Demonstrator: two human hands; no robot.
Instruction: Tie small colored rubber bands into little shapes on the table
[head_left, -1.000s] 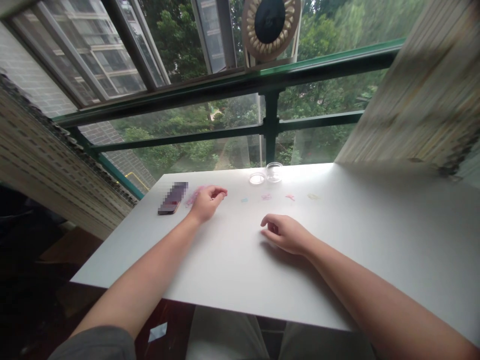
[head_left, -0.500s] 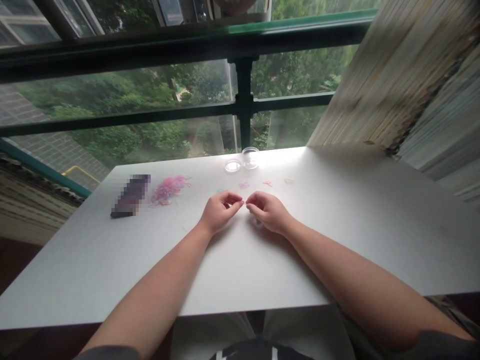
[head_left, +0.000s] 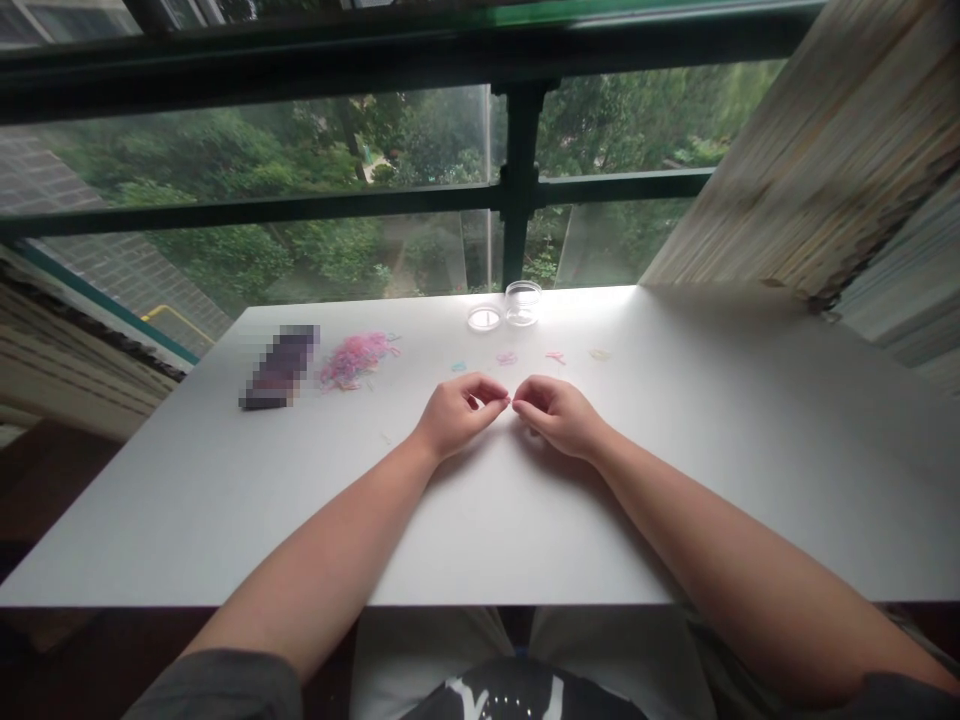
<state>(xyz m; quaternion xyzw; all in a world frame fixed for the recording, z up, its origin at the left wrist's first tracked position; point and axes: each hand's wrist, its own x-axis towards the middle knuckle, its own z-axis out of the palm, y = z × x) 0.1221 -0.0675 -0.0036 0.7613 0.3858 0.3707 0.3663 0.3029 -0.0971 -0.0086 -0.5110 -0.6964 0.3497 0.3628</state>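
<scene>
Over the middle of the white, flat-topped desk (head_left: 495, 530), the person's bare left hand (head_left: 456, 418) has come from the loose pink-and-purple pile of small pieces (head_left: 354, 362), near the left edge, to meet the bare right hand (head_left: 566, 418); both now work at one point. Fingertips: pinched narrow, nearly touching; contents cannot be determined. Beyond: small teal (head_left: 458, 367), lilac (head_left: 507, 358), coral-pink (head_left: 555, 356) and pale-yellow pieces (head_left: 599, 353), in a row. Far edge: clear round lid (head_left: 485, 319) beside clear round container (head_left: 523, 305).

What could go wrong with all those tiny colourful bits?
The left hand might scatter the loose pile if it sweeps sideways. The right hand could nudge the pink pieces just beyond it. The clear jar stands near the table's far edge, so a bump might tip it.
</scene>
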